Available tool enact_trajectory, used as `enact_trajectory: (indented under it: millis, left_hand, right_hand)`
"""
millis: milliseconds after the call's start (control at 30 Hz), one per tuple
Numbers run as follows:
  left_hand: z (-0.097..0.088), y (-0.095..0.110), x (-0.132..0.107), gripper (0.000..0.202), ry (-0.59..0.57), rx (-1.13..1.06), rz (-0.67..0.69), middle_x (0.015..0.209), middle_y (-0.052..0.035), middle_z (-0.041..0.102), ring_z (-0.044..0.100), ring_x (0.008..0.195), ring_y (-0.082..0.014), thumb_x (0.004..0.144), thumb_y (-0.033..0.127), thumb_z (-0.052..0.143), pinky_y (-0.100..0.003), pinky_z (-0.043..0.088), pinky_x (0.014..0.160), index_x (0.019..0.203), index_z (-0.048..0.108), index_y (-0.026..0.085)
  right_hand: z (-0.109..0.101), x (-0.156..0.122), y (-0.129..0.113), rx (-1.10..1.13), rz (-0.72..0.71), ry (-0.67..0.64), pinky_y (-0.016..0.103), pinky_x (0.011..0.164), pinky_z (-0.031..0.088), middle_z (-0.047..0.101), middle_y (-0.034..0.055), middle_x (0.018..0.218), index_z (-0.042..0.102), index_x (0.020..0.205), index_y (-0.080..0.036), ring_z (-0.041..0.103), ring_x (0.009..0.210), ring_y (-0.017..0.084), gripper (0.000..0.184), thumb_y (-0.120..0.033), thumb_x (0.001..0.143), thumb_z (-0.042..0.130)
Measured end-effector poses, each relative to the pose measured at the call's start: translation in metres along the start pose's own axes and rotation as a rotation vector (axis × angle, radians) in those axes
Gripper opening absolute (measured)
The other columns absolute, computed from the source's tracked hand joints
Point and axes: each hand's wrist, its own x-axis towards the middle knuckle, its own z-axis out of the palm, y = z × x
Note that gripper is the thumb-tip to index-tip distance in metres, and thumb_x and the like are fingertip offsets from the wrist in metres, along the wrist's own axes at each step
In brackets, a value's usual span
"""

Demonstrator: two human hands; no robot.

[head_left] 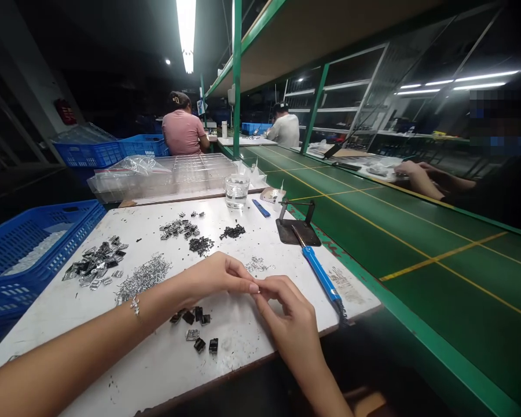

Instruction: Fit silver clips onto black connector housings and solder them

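My left hand (pixel 228 275) and my right hand (pixel 289 304) meet fingertip to fingertip above the white tabletop (pixel 156 365). Both are closed in a pinch on something too small to make out. Below my left wrist lie several small black and clear plastic pieces (pixel 200 344). Left of them is a heap of tiny silvery metal parts (pixel 145 278), with a pile of black and clear pieces (pixel 98 260) farther left. Beyond my hands are small black parts (pixel 201 245) and a sparse scatter of metal bits (pixel 258 264).
A blue soldering iron (pixel 320 272) leans on its black stand (pixel 298 231) at the right. A glass of clear liquid (pixel 237 191) and a blue knife-like tool (pixel 261 208) stand farther back. The green conveyor belt (pixel 373 208) runs alongside. Blue crates (pixel 91 217) flank the left; other people sit beyond.
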Motion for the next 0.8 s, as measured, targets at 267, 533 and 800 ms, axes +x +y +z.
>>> enact_trajectory:
  millis: [267,533,800]
  left_hand:
    - [-0.069,0.01,0.092,0.029,0.481,0.474,-0.102,0.099,-0.0086,0.066,0.062,0.086,-0.0211,0.085,0.037,0.061,-0.036,0.051,0.077,0.102,0.064,0.012]
    - [-0.084,-0.002,0.152,0.033,0.558,0.539,-0.267,0.119,-0.0089,0.058,0.06,0.101,-0.0239,0.09,0.032,0.057,-0.043,0.052,0.083,0.118,0.056,0.015]
    - [-0.088,0.0,0.153,0.033,0.474,0.443,-0.236,0.12,-0.0092,0.058,0.06,0.101,-0.0233,0.09,0.032,0.056,-0.043,0.052,0.084,0.119,0.055,0.016]
  right_hand:
    - [0.001,-0.001,0.007,0.132,0.136,0.153,0.032,0.076,0.054,0.059,0.0074,0.097,0.068,0.095,-0.021,0.061,0.085,0.019,0.011,-0.021,0.086,0.061]
    - [-0.003,0.0,0.007,0.134,0.143,0.195,0.028,0.074,0.054,0.06,0.0066,0.095,0.066,0.095,-0.019,0.063,0.08,0.016,0.011,-0.02,0.086,0.06]
    - [0.001,-0.001,0.011,0.171,0.168,0.197,0.026,0.074,0.053,0.059,0.0054,0.094,0.066,0.095,-0.02,0.061,0.08,0.015,0.011,-0.023,0.086,0.06]
